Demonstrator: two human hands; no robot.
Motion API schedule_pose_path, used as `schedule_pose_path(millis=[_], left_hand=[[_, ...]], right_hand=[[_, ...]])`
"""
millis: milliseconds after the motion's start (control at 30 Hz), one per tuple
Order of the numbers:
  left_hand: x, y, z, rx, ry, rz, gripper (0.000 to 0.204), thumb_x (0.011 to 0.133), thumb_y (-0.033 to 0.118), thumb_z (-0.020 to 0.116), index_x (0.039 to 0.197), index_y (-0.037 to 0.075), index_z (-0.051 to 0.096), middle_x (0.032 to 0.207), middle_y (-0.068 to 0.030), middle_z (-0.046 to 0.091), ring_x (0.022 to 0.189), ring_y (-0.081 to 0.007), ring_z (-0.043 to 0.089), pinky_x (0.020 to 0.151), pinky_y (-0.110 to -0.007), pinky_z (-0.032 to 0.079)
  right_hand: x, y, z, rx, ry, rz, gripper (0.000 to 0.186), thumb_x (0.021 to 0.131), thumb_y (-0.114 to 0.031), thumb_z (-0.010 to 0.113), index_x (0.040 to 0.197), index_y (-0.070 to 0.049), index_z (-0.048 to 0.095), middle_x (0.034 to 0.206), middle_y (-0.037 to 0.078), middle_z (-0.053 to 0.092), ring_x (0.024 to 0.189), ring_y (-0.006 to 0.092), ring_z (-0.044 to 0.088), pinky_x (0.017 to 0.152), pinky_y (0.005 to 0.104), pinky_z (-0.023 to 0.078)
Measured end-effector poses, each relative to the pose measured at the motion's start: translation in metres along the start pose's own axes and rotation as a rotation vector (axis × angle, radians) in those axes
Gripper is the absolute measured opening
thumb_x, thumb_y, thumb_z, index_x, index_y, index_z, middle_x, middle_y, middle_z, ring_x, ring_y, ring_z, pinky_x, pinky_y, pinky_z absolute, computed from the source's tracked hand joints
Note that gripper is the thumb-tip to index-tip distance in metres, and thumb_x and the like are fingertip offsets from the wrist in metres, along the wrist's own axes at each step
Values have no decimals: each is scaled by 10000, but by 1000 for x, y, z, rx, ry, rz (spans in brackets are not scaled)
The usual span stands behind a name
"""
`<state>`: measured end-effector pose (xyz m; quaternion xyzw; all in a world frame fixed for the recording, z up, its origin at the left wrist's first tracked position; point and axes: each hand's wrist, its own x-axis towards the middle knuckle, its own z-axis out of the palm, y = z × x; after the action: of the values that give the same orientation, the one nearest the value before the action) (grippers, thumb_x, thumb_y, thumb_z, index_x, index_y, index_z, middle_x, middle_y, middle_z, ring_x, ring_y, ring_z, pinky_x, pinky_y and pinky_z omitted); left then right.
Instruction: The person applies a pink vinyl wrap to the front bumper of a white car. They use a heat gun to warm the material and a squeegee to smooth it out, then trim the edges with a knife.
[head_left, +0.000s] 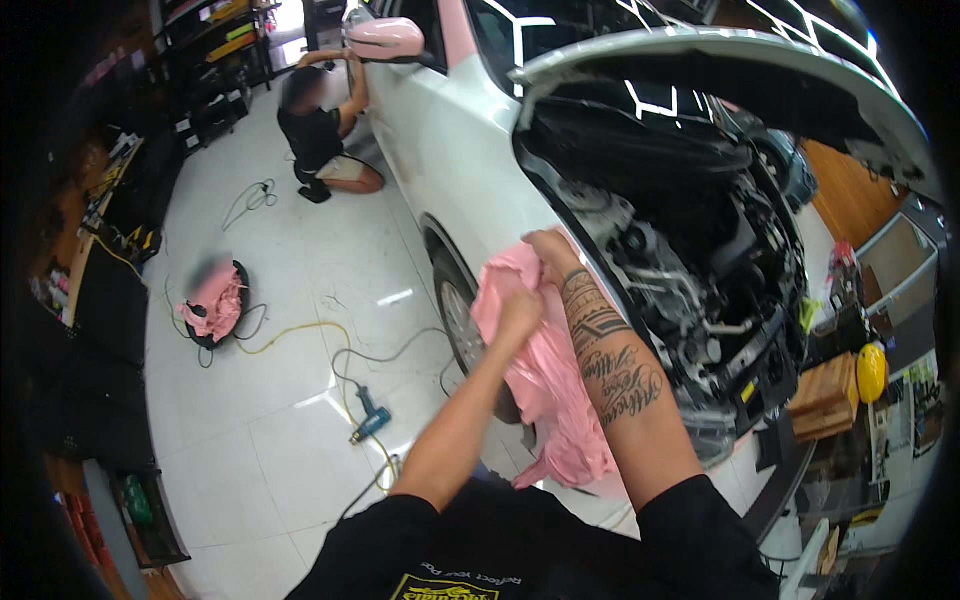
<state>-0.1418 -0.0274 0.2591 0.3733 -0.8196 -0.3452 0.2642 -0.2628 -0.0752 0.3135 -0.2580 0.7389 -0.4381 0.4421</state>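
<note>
A crumpled sheet of glossy pink film [550,385] hangs over the front fender [480,195] of a white car and bunches down past the front wheel [457,312]. My left hand [520,315] is closed in a fist on its upper part. Farther up, near the fender's top edge beside the engine bay, my right hand [547,246] grips the film too, its fingers partly hidden by the folds. Both arms reach forward, the tattooed right forearm crossing in front of part of the film.
The raised hood [800,62] stands over the exposed engine bay [690,270]. On the tiled floor lie a teal heat gun [371,416], trailing cables and a black bin [243,300] with pink film scraps. Another person [318,135] kneels by the car's pink mirror [386,38].
</note>
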Motion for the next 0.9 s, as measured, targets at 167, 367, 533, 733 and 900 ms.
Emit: schedule_pose_path(millis=[167, 367, 533, 733, 900], left_hand=[[-28, 6, -46, -313, 64, -21, 251, 807, 149, 481, 819, -57, 623, 749, -272, 608, 711, -408, 615, 684, -482, 489], [86, -18, -141, 173, 31, 176, 291, 884, 218, 463, 919, 15, 668, 844, -199, 655, 790, -403, 619, 719, -443, 497], [215, -37, -99, 266, 28, 646, 348, 912, 318, 450, 1020, 71, 671, 1112, -151, 608, 1139, -301, 499, 980, -543, 318], [222, -36, -45, 224, 269, 802, 202, 755, 209, 565, 682, 37, 640, 766, -119, 604, 836, -311, 552, 865, -432, 378], [219, -28, -35, 152, 291, 813, 152, 702, 169, 566, 635, 37, 602, 756, -118, 592, 809, -313, 543, 844, -423, 388]], right_hand=[[25, 2, 73, -102, 192, 92, 430, 846, -272, 570, 1127, 48, 509, 962, 207, 619, 824, 286, 623, 630, 427, 488], [83, 60, 35, -280, 111, -154, 340, 906, -312, 531, 823, 17, 554, 697, 113, 559, 542, 198, 488, 442, 381, 368], [37, 20, 69, -274, 72, -173, 453, 935, -399, 484, 807, 27, 571, 504, 75, 471, 431, 194, 480, 418, 395, 379], [28, 41, 36, -57, 143, -207, 346, 938, -301, 482, 948, 41, 530, 564, 80, 473, 420, 171, 434, 398, 360, 331], [-46, 25, 33, 317, 107, 65, 232, 939, -235, 462, 878, -17, 510, 563, 24, 413, 443, 133, 362, 389, 310, 271]])
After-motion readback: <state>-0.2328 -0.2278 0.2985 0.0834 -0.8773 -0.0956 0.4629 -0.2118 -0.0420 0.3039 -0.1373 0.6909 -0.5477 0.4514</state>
